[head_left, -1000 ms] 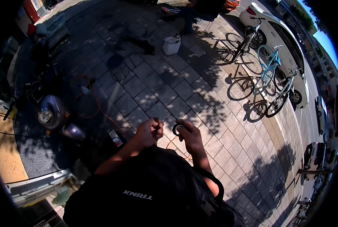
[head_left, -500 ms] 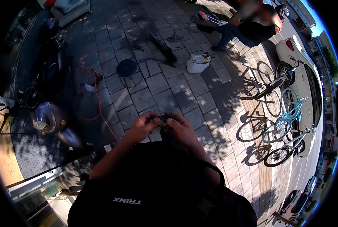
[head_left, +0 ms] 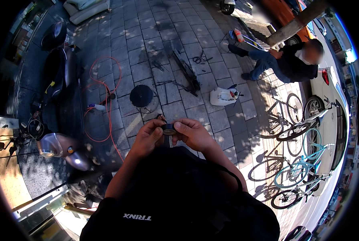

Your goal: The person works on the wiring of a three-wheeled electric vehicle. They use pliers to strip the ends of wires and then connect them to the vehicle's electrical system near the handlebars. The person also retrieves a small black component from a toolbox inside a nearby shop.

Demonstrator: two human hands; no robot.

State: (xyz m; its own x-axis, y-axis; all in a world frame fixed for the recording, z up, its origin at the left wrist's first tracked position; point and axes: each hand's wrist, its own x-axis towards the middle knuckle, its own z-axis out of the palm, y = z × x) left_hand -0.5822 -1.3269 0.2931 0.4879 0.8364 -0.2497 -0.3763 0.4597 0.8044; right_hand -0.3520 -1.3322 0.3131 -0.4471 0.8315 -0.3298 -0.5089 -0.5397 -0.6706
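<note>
Held in front of my chest, between both hands, is a small roll of black tape (head_left: 168, 131), with a paler core showing at its lower side. My left hand (head_left: 149, 137) pinches its left edge between thumb and fingers. On the other side, the thumb and fingers of my right hand (head_left: 192, 135) are closed on the roll's right edge. The fingers partly cover the roll, and whether a strip has been pulled off it cannot be made out.
Ahead on the paving stand a round black-topped stool (head_left: 141, 96) and a white plastic jug (head_left: 221, 97), with a long dark part (head_left: 186, 70) beyond. An orange hose (head_left: 110, 108) and a scooter (head_left: 55, 144) lie left. Rightward are bicycles (head_left: 302, 162) and a seated person (head_left: 286, 60).
The view has shifted, so the ground things sit lower and further right. My hands have turned the tape roll, and more of its side now shows. Both hands still hold it.
</note>
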